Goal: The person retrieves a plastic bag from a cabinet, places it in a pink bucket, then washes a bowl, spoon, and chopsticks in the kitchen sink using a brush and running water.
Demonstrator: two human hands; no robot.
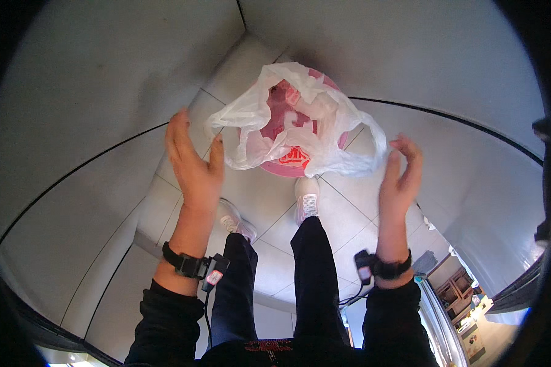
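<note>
A white translucent plastic bag with red print lines a pink round bin on the floor in front of my feet. Its mouth gapes, showing the pink inside with some pale scraps. The bag's two handles flare out over the rim, one to each side. My left hand is beside the left handle, fingers stretched and thumb apart, holding nothing. Close to the right handle is my right hand, its fingers bent and parted from the thumb. Whether its fingertips touch the handle is hard to tell.
Grey panels enclose the corner behind and beside the bin. My shoes stand on pale floor tiles just short of it. Each wrist wears a black strap with a small device; cables hang from them. Wooden furniture shows at lower right.
</note>
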